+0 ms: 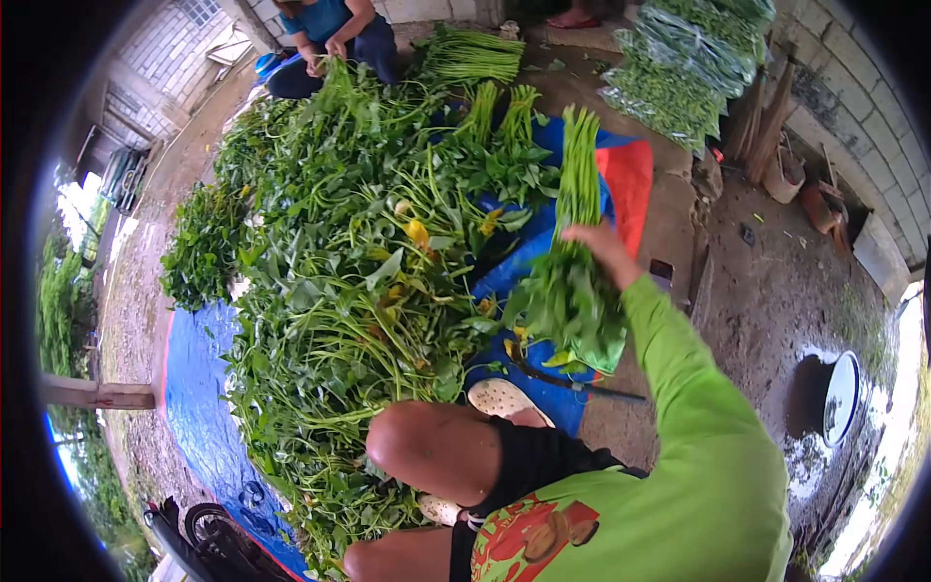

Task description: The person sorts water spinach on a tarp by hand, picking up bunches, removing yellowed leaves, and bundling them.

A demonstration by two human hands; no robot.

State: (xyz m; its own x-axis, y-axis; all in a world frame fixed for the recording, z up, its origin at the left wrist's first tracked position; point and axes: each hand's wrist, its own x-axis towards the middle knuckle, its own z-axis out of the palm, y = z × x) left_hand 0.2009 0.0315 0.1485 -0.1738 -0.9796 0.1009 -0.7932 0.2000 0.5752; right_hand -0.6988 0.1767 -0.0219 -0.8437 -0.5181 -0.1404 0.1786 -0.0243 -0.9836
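My right hand (602, 247) is closed around a bundle of leafy greens with long stems (580, 164), the stems pointing away from me and the leaves towards me. The bundle is over the right side of the blue tarp (196, 371). A green plastic piece (600, 354) shows under its leaves. My left hand is out of view. A large heap of loose leafy greens (342, 291) lies before me and to the left, with some yellow leaves in it. Two smaller bundles (518, 120) lie beyond the heap's right side.
A person (334, 36) sits at the heap's far end, hands on some stems. A big stack of stems (473, 54) lies nearby. Plastic-wrapped greens (687, 65) stand at the back right. A dark curved tool (574, 382) lies near my shoe (509, 400). A round basin (841, 399) is at right.
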